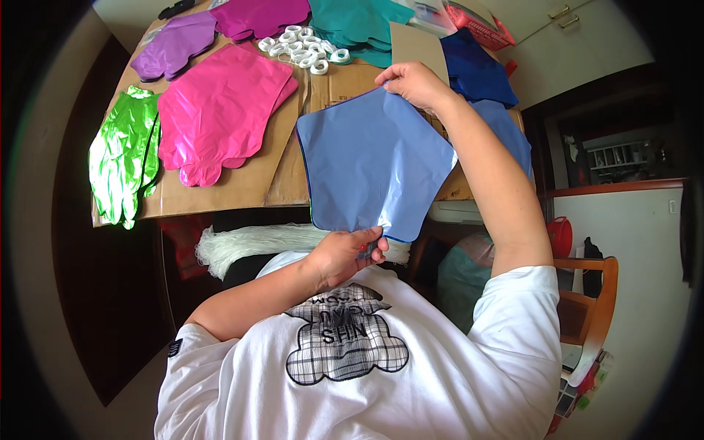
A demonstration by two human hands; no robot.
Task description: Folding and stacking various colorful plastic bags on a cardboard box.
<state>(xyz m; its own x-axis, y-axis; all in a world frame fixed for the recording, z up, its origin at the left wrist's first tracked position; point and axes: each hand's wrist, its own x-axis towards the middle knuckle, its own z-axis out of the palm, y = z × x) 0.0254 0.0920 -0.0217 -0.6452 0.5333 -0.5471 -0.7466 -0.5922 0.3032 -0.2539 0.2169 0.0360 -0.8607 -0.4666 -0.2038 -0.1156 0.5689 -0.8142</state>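
Observation:
A flat, shiny blue foil balloon (374, 161), uninflated and roughly five-sided, is spread between my hands over the table's near edge. My right hand (418, 86) reaches forward and pinches its far edge, thumb and fingers closed. Close to my body, my left hand (346, 254) grips its lower edge between thumb and curled fingers. Behind my left hand, a thick hank of white string (249, 246) lies across my lap. Beyond the balloon, several small white ribbon coils (301, 48) are heaped on the cardboard.
Brown cardboard (286, 172) covers the table. Flat foil pieces lie on it: green (125, 158), pink (220, 110), purple (172, 44), magenta (257, 16), teal (359, 26), dark blue (480, 70). A red basket (477, 26) sits at the far right. A wooden chair (598, 308) stands right.

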